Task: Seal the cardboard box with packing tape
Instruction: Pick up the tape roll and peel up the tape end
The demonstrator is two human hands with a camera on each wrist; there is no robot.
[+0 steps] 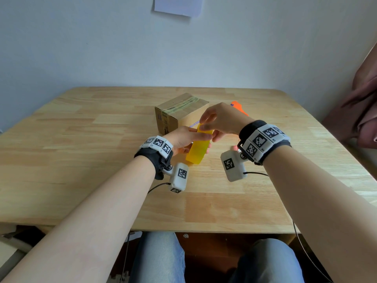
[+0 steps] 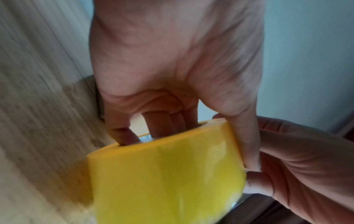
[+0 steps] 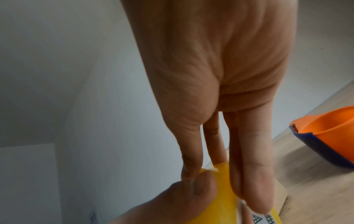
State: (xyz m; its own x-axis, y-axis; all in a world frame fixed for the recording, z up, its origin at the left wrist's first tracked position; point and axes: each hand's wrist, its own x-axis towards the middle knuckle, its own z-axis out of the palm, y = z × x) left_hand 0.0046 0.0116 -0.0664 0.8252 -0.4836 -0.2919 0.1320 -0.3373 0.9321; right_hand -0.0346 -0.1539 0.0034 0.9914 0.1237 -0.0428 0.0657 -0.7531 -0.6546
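Picking at the free end of the packing tape roll (image 1: 199, 147), held upright just above the table (image 1: 81, 139) in front of the cardboard box (image 1: 179, 113).

Fig. note, technique (judgement): the step in hand looks like finding and lifting the tape's loose end. Best done w/ the roll kept steady by one hand while a nail of the other works under the edge near the top of the roll; peel slowly & straight so the strip does not split or fold back on itself. Then carry the roll over to the box, which sits closed behind the hands, w/ what looks like older tape along its top seam.

Left hand (image 1: 183, 139): grips the roll. Left wrist view shows fingers (image 2: 159, 121) curled through the core, thumb (image 2: 247, 141) laid down the outer side.

Right hand (image 1: 222, 119): thumb (image 3: 189, 153) & forefinger close together at the roll's upper edge, pinching at a small pale lifted corner per the right wrist view; the other fingers lie fairly straight along the roll's face. Whether the end is truly free I cannot tell.

Also present: an orange & blue object (image 1: 239, 108), partly hidden behind the right hand, beside the box.
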